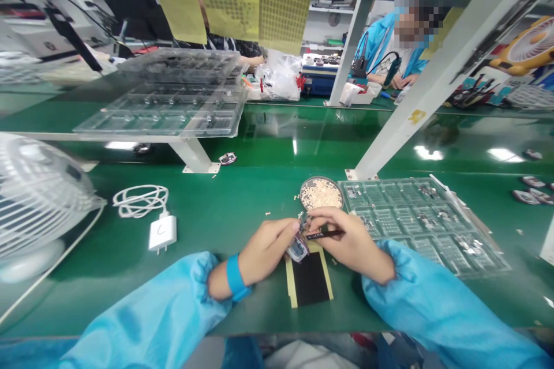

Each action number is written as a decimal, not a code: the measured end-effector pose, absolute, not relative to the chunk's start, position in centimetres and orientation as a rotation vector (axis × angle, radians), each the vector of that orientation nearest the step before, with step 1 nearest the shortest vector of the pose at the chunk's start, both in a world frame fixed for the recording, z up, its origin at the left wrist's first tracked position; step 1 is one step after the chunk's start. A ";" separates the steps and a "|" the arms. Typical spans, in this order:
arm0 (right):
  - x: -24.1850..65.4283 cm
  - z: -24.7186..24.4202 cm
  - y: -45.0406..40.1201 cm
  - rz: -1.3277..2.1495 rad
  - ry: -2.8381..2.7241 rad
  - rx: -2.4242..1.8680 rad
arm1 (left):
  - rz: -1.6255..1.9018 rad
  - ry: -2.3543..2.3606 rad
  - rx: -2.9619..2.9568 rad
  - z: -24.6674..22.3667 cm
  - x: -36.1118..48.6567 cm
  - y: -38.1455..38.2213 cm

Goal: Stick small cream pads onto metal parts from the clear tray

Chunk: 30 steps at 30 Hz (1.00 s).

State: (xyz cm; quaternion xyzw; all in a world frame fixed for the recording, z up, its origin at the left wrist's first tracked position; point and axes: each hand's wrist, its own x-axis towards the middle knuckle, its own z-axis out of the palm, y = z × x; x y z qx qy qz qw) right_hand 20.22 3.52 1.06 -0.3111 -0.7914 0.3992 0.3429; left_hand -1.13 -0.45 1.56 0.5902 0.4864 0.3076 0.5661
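Between the thumb and fingers of my left hand (269,246) is a small electronic part (298,249) with a shiny, dark-rimmed casing. My right hand (346,236) grips black tweezers (322,234), whose tips are at the upper end of that part. Exactly what the tips touch is too small to tell. Below both hands lies a black pad (310,281) edged with yellow tape. Just beyond my fingers stands a round dish (321,192) full of tiny cream-coloured pieces, a few of them scattered on the green mat around it.
A clear compartment tray (415,216) with small metal parts lies at right. On the left are a white fan (41,202) and a charger (163,232) with coiled cable. Stacked clear trays (164,109) rest on a raised shelf. A slanted white post (402,109) rises ahead; a co-worker (392,46) sits beyond.
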 end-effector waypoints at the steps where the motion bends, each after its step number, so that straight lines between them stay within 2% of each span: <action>1: 20.2 1.1 3.7 1.062 -2.033 -0.836 | 0.709 1.180 1.492 1.5 -1.2 -0.4; 6: 20.0 1.7 4.5 1.077 -2.038 -0.970 | 0.675 1.177 1.719 1.7 -1.3 -0.4; 12: 20.5 2.9 5.0 1.348 -1.774 -1.108 | 0.797 1.022 0.951 1.5 -0.7 -0.2; 14: 20.8 3.5 5.2 1.406 -1.726 -1.071 | 0.840 0.988 0.861 1.3 -0.6 -0.1; 21: 21.1 4.5 4.8 1.653 -1.699 -0.978 | 0.923 1.225 1.032 0.3 -0.5 0.2; 30: 19.6 2.4 3.3 1.745 -1.530 -1.089 | 1.003 1.166 0.936 1.0 -1.2 0.2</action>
